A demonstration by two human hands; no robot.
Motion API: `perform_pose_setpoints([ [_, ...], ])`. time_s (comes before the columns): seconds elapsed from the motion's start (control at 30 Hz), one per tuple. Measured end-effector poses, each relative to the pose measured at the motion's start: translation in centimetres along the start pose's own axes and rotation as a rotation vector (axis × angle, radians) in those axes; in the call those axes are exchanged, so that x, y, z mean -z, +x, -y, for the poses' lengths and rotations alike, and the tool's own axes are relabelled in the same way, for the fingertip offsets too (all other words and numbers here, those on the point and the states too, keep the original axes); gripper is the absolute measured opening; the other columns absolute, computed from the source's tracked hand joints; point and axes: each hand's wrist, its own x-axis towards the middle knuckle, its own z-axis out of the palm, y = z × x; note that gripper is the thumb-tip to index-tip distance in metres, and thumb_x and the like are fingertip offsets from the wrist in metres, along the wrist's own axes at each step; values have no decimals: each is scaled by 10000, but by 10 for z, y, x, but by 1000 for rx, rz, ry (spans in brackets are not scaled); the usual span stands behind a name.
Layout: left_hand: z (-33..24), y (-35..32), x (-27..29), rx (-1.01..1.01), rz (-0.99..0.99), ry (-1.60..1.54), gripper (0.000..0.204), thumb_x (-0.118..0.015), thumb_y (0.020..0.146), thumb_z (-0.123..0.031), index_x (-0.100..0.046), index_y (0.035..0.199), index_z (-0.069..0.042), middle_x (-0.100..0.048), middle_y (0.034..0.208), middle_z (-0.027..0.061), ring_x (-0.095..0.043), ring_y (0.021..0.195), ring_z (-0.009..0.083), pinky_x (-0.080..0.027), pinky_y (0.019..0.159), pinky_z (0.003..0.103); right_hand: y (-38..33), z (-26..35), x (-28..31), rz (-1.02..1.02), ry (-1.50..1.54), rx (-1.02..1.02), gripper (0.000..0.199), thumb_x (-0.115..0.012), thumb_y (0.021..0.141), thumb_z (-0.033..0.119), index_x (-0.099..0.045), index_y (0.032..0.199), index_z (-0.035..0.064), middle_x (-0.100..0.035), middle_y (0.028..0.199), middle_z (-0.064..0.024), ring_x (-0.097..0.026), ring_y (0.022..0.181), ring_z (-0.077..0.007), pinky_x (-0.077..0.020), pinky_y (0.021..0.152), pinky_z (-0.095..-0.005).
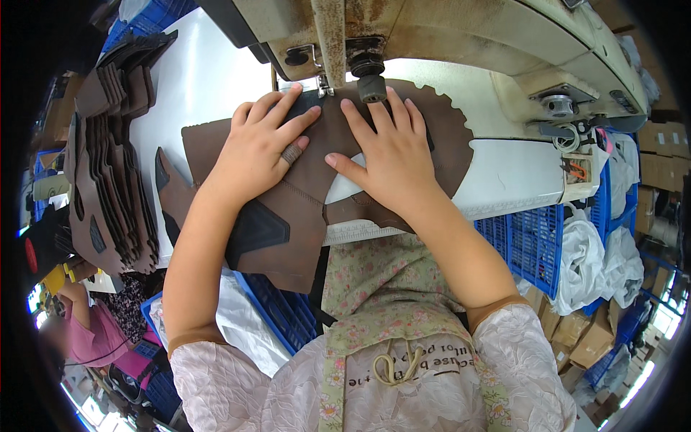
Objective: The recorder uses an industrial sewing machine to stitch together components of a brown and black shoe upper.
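Note:
Brown leather-like shoe upper pieces (306, 209) lie on the white sewing table, under the head of a sewing machine (432, 32). My left hand (266, 144) rests flat on the brown material, fingers spread, with a wrap around one finger. Its fingertips are close to the presser foot (324, 86). Palm down, my right hand (392, 151) presses on the same material to the right of the foot, its fingers apart. The piece has a scalloped edge at the far right and a dark patch (259, 230) at the near left, where it overhangs the table edge.
A stack of brown cut pieces (108, 173) stands at the table's left. Blue crates (525, 241) with white bags (586, 252) are at the right, beside cardboard boxes (586, 342). Orange-handled snips (574, 170) sit at the table's right end. Another person in pink (97, 331) is at the lower left.

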Motion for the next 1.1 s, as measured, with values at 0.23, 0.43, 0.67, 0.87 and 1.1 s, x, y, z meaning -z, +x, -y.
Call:
perform_pose_setpoints([
  [0.23,-1,0,0,7,1,-2,410,-596,915,-191,-597,1323,-160,-458,1492,89,-451,1300,300,-311,1097,447,0,0,0,-6,-13,1,709,-653,829,560,-570,1323,59,-505,1388,-219,-414,1321,-432,-295,1089,-588],
  [0.43,-1,-1,-1,12,8,9,411,-591,919,-191,-595,1330,-170,-450,1500,89,-446,1310,302,-306,1101,455,0,0,-1,-6,-7,0,705,-648,831,563,-573,1324,64,-504,1392,-218,-410,1326,-430,-296,1090,-584],
  [0.67,-1,-1,-1,21,20,19,415,-582,926,-191,-586,1341,-178,-431,1517,75,-437,1320,301,-295,1106,461,-1,-1,-1,-18,0,-5,698,-657,826,551,-578,1318,62,-504,1397,-217,-417,1322,-430,-296,1091,-581],
  [0.87,-1,0,0,35,37,12,416,-587,922,-186,-590,1338,-166,-434,1513,79,-432,1326,302,-290,1108,458,-1,-1,-2,-37,18,-2,700,-665,820,548,-582,1312,57,-514,1380,-214,-422,1316,-429,-293,1097,-573],
  [1.1,-1,0,-1,26,31,24,417,-593,917,-184,-594,1332,-149,-438,1508,93,-433,1324,304,-292,1106,453,-1,-1,-3,-44,25,-3,690,-673,813,540,-591,1304,61,-513,1379,-207,-420,1314,-427,-285,1102,-575],
])
